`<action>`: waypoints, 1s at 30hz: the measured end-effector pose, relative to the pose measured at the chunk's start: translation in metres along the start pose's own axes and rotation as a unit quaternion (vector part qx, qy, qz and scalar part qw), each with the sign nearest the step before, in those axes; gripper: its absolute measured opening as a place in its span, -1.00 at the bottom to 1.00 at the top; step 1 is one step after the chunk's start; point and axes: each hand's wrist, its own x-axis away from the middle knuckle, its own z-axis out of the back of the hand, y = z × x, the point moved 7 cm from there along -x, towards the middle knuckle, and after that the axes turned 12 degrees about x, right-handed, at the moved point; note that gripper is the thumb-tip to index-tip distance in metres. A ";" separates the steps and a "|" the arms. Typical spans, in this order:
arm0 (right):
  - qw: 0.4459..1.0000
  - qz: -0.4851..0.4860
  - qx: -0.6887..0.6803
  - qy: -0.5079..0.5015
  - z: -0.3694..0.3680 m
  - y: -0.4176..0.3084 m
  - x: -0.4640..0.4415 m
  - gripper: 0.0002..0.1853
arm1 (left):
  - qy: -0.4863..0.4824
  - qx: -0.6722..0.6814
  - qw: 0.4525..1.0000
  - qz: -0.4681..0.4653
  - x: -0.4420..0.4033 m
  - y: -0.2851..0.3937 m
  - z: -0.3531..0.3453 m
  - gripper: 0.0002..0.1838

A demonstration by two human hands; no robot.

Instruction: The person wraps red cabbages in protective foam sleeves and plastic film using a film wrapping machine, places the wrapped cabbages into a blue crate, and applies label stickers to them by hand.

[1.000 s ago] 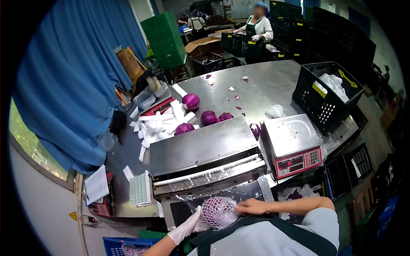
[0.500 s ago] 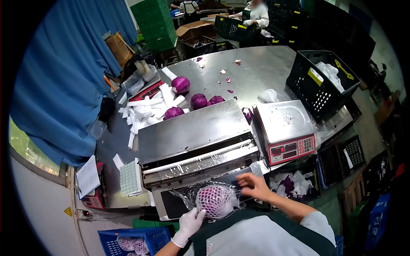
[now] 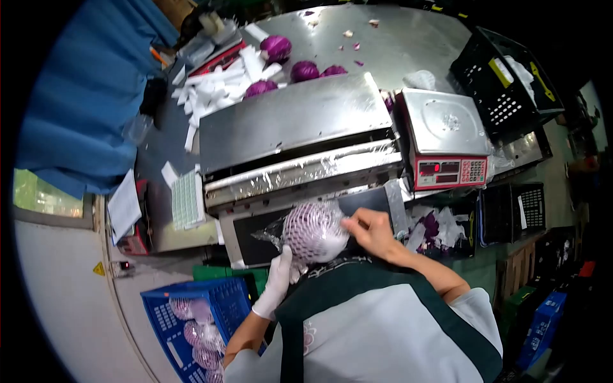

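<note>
A red cabbage (image 3: 315, 231) in a white foam net, with clear plastic film around it, is held in front of my body over the wrapping machine's dark front plate (image 3: 252, 236). My left hand (image 3: 279, 281), in a white glove, grips the cabbage from its lower left. Bare, my right hand (image 3: 372, 235) has thumb and fingers pinched together on the film at the cabbage's right side. A loose flap of film sticks out on the left. Behind stands the film wrapping machine (image 3: 294, 118) with its steel cover and film roll.
Right of the machine is a red-and-silver scale (image 3: 444, 124), with a black crate (image 3: 472, 76) beyond it. Unwrapped red cabbages (image 3: 276, 48) and white foam strips (image 3: 217, 86) lie on the steel table. A blue crate (image 3: 156, 319) at lower left holds several netted cabbages.
My right hand has come in from the right and now pinches film against the cabbage. The cabbage's net has turned in my left hand. My view has tipped further down.
</note>
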 end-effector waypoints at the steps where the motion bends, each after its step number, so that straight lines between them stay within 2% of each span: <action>1: 1.000 0.019 0.005 0.021 0.004 -0.005 -0.002 -0.66 | -0.002 0.036 0.999 0.026 0.000 -0.004 0.002 -0.26; 3: 0.999 -0.023 0.004 0.030 0.013 -0.010 -0.006 -0.64 | -0.006 0.099 0.993 0.069 0.005 -0.003 -0.003 -0.16; 5: 0.997 -0.003 0.050 0.055 0.019 -0.011 -0.014 -0.62 | 0.011 0.018 0.998 0.066 0.010 0.004 0.000 -0.15; 6: 0.995 -0.008 0.070 0.064 0.019 -0.003 -0.018 -0.62 | 0.025 -0.013 0.999 0.035 0.010 0.007 0.006 -0.20; 8: 0.989 -0.004 0.115 0.096 0.021 0.021 -0.024 -0.62 | 0.145 -0.054 0.974 -0.167 0.006 0.027 0.034 -0.42; 9: 0.983 0.009 0.158 0.096 0.025 0.027 -0.025 -0.63 | 0.205 -0.101 0.933 -0.278 0.005 0.039 0.046 -0.50; 11: 0.961 0.055 0.249 0.104 0.024 0.045 -0.019 -0.62 | 0.252 -0.078 0.942 -0.210 -0.016 0.039 0.068 -0.61; 12: 0.962 0.062 0.248 0.099 0.021 0.052 -0.018 -0.62 | 0.275 -0.172 0.918 -0.229 -0.026 0.046 0.068 -0.69; 13: 0.950 0.084 0.285 0.099 0.019 0.051 -0.016 -0.61 | 0.267 -0.461 0.692 -0.487 -0.030 0.053 0.051 -0.81; 15: 0.922 0.134 0.350 0.097 0.008 0.044 -0.008 -0.61 | 0.266 -0.625 0.566 -0.468 -0.036 0.061 0.016 -0.90; 17: 0.904 0.170 0.382 0.092 -0.013 0.038 0.003 -0.65 | 0.275 -0.629 0.583 -0.435 -0.052 0.052 0.010 -0.90; 19: 0.890 0.203 0.395 0.106 -0.034 0.028 0.006 -0.68 | 0.228 -0.618 0.576 -0.484 -0.056 0.054 -0.017 -0.79; 22: 0.913 0.197 0.343 0.098 -0.049 0.021 0.003 -0.70 | 0.147 -0.398 0.725 -0.542 -0.057 0.064 -0.026 -0.81; 23: 0.921 0.186 0.326 0.102 -0.047 0.019 0.002 -0.69 | 0.128 -0.348 0.774 -0.513 -0.059 0.064 -0.024 -0.80; 24: 0.921 0.188 0.326 0.102 -0.046 0.015 0.002 -0.69 | 0.061 -0.216 0.858 -0.462 -0.064 0.061 -0.022 -0.78; 25: 0.936 0.218 0.255 0.104 -0.043 0.006 0.001 -0.69 | -0.009 -0.077 0.914 -0.399 -0.067 0.061 -0.025 -0.74; 26: 0.945 0.248 0.184 0.106 -0.038 -0.006 -0.001 -0.68 | -0.130 0.073 0.922 -0.357 -0.063 0.061 -0.040 -0.64; 27: 0.935 0.287 0.155 0.141 -0.030 -0.022 -0.001 -0.68 | -0.214 0.016 0.928 -0.305 -0.058 0.061 -0.058 -0.55; 28: 0.921 0.332 0.130 0.155 -0.019 -0.037 -0.004 -0.68 | -0.326 0.357 0.869 -0.108 -0.045 0.052 -0.086 -0.46; 29: 0.905 0.375 0.104 0.170 -0.005 -0.055 -0.007 -0.69 | -0.345 0.304 0.888 0.027 -0.049 0.021 -0.081 -0.41; 30: 0.888 0.416 0.115 0.160 0.013 -0.077 -0.010 -0.68 | -0.378 0.266 0.886 0.037 -0.029 0.036 -0.093 -0.43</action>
